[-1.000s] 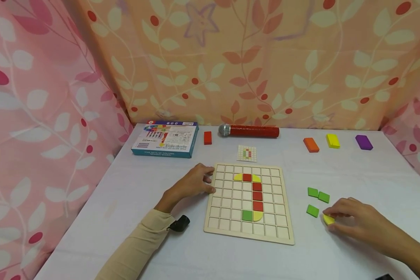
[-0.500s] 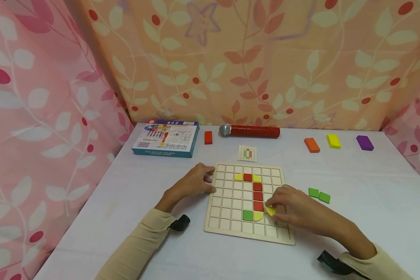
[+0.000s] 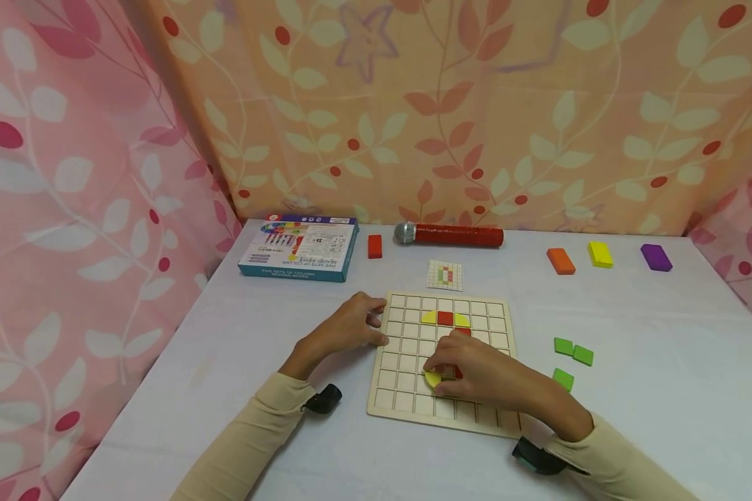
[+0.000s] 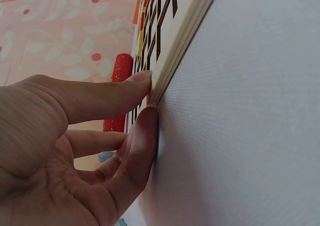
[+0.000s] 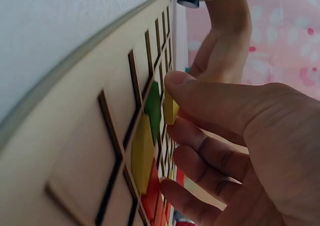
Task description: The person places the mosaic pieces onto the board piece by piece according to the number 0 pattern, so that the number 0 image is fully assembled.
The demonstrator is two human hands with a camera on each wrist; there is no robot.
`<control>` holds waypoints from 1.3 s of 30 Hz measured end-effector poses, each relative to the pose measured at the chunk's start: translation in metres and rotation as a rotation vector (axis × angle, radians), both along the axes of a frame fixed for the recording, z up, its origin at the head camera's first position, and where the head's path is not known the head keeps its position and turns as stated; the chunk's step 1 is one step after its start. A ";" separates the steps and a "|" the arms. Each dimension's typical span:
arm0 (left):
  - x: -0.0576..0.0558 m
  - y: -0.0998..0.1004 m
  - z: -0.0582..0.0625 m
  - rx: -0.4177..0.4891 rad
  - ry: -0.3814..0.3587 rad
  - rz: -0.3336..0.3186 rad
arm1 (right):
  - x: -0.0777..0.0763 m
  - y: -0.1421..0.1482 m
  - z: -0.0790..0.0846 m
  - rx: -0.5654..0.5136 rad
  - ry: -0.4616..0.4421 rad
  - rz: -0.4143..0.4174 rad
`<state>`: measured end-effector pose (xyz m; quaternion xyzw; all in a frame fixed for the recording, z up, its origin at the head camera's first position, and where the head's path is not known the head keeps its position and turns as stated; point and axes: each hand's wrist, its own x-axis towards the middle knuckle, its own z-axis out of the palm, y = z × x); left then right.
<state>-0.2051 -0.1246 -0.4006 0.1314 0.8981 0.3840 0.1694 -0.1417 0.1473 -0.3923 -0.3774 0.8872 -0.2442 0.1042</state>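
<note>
My right hand pinches a yellow rounded-corner tile between thumb and fingertips, close over the lower middle of the wooden grid board. In the right wrist view, the held tile sits just beyond a green square tile and another yellow rounded tile, both lying on the grid. Red square tiles continue the pattern, partly hidden by this hand. My left hand touches the board's left edge with thumb and fingertips, spaced apart along it in the head view.
Several green tiles lie right of the board. Behind it is a small pattern card. Farther back are a box, a red microphone and red, orange, yellow and purple blocks.
My right hand has carried the yellow tile leftward from beside the green tiles to over the lower middle of the board. My left hand stays at the board's edge.
</note>
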 end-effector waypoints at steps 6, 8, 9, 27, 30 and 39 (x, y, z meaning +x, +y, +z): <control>0.000 0.000 0.002 -0.010 -0.002 0.001 | -0.002 -0.011 -0.004 0.056 0.063 0.037; 0.001 0.000 0.002 -0.010 0.000 -0.001 | -0.002 -0.013 -0.003 0.059 0.071 0.044; 0.001 0.000 0.002 -0.008 0.000 0.000 | -0.002 -0.013 -0.003 0.061 0.072 0.044; -0.001 0.000 0.001 0.008 -0.007 -0.004 | 0.005 0.032 0.010 0.027 -0.005 -0.104; 0.000 0.000 0.001 0.012 -0.004 -0.004 | 0.009 0.055 0.012 0.015 0.020 -0.153; 0.000 0.000 0.003 0.011 -0.009 -0.003 | 0.021 0.118 0.008 0.056 0.025 -0.342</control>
